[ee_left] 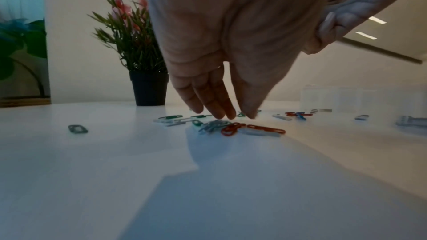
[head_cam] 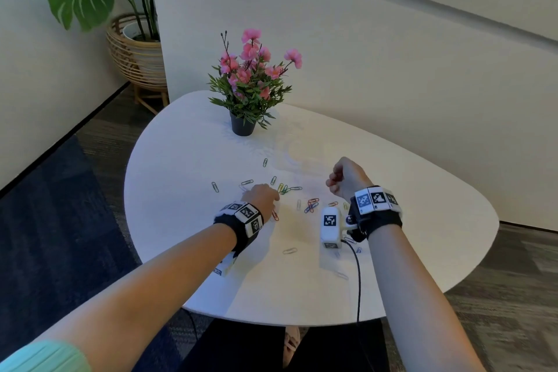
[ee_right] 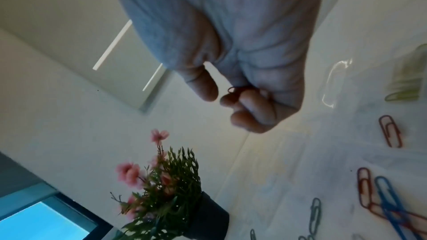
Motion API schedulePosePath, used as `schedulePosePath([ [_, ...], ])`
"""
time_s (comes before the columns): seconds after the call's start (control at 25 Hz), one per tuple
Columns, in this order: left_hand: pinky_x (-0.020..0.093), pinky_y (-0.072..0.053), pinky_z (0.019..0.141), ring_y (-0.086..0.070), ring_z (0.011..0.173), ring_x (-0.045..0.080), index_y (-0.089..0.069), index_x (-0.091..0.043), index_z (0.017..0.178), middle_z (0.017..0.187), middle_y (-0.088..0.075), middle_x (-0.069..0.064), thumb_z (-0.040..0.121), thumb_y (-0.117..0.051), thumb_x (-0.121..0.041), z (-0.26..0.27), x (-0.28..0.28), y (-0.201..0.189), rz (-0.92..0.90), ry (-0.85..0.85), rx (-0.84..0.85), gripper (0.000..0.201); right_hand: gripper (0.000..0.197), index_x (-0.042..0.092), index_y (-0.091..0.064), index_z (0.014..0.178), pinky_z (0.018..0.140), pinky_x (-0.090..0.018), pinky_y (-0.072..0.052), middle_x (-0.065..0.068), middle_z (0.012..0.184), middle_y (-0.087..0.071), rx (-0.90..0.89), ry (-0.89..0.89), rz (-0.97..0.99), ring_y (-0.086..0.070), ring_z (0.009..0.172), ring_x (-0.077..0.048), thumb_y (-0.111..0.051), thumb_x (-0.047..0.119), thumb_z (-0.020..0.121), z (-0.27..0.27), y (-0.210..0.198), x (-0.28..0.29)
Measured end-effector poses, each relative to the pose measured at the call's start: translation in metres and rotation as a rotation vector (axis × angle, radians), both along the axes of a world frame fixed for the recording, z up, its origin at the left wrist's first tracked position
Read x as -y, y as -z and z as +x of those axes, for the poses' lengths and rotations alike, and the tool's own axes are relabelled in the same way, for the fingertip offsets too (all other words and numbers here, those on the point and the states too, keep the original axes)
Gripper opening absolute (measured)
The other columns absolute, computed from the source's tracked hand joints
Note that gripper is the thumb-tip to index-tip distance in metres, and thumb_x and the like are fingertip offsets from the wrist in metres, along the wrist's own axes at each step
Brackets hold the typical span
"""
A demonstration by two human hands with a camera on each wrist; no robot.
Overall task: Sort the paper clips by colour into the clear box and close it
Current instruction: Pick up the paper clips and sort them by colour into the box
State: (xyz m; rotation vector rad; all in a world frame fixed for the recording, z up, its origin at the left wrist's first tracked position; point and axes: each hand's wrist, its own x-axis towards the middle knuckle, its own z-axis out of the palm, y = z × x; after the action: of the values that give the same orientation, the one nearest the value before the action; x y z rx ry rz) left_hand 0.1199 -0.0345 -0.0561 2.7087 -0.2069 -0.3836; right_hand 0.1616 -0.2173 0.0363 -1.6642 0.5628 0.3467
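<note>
Several coloured paper clips lie scattered on the white table (head_cam: 187, 166): green ones (head_cam: 247, 182), a red and blue cluster (head_cam: 311, 205), red ones (ee_left: 233, 128). The clear box (head_cam: 291, 157) stands behind them, faint against the table, and shows as frosted compartments (ee_left: 346, 99) in the left wrist view. My left hand (head_cam: 262, 195) reaches down with straight fingers (ee_left: 221, 114) touching the clip pile. My right hand (head_cam: 332, 183) is raised above the table to the right of the box, curled, pinching a dark red clip (ee_right: 232, 89) between thumb and fingers.
A black pot of pink flowers (head_cam: 242, 125) stands at the table's back, left of the box. A white tagged device (head_cam: 330, 226) with a black cable (head_cam: 357, 281) lies by my right wrist. More clips (head_cam: 290, 251) lie near the front edge.
</note>
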Motion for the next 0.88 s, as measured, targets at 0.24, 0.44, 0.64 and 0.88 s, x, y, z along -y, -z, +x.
schedulePosePath([
  [0.24, 0.037, -0.050, 0.094, -0.060, 0.107, 0.034, -0.065, -0.006, 0.112, 0.124, -0.055, 0.015, 0.090, -0.055, -0.010, 0.000, 0.015, 0.005, 0.095, 0.115, -0.064, 0.024, 0.031, -0.004, -0.058, 0.118, 0.068, -0.033, -0.045, -0.009, 0.086, -0.050, -0.030, -0.379, -0.602, -0.047, 0.081, -0.023, -0.044, 0.012, 0.095, -0.017, 0.056, -0.029],
  [0.44, 0.039, -0.047, 0.091, -0.059, 0.107, 0.033, -0.055, -0.001, 0.116, 0.122, -0.054, 0.018, 0.094, -0.048, -0.010, -0.007, 0.004, 0.011, 0.154, 0.091, -0.039, 0.024, 0.042, -0.004, -0.054, 0.122, 0.086, -0.033, -0.048, -0.019, 0.123, -0.062, -0.065, -0.427, -0.936, -0.060, 0.112, -0.032, -0.036, 0.028, 0.102, -0.041, 0.085, -0.047],
  [0.64, 0.040, -0.046, 0.089, -0.057, 0.107, 0.033, -0.049, -0.005, 0.118, 0.120, -0.055, 0.017, 0.093, -0.048, -0.010, -0.013, 0.000, 0.019, 0.118, 0.096, 0.031, 0.025, 0.037, 0.001, -0.046, 0.132, 0.088, -0.032, -0.048, -0.017, 0.132, -0.056, -0.080, -0.537, -0.973, -0.056, 0.119, -0.030, -0.040, 0.005, 0.096, -0.053, 0.088, -0.049],
  [0.88, 0.020, -0.045, 0.076, -0.059, 0.103, 0.032, -0.063, 0.007, 0.107, 0.117, -0.056, 0.024, 0.090, -0.051, -0.002, -0.014, -0.007, 0.024, -0.004, 0.092, 0.039, 0.022, 0.031, -0.007, -0.056, 0.122, 0.091, -0.034, -0.049, -0.022, 0.126, -0.059, -0.009, -0.365, -0.885, -0.058, 0.116, -0.035, -0.046, 0.005, 0.096, -0.039, 0.069, -0.037],
])
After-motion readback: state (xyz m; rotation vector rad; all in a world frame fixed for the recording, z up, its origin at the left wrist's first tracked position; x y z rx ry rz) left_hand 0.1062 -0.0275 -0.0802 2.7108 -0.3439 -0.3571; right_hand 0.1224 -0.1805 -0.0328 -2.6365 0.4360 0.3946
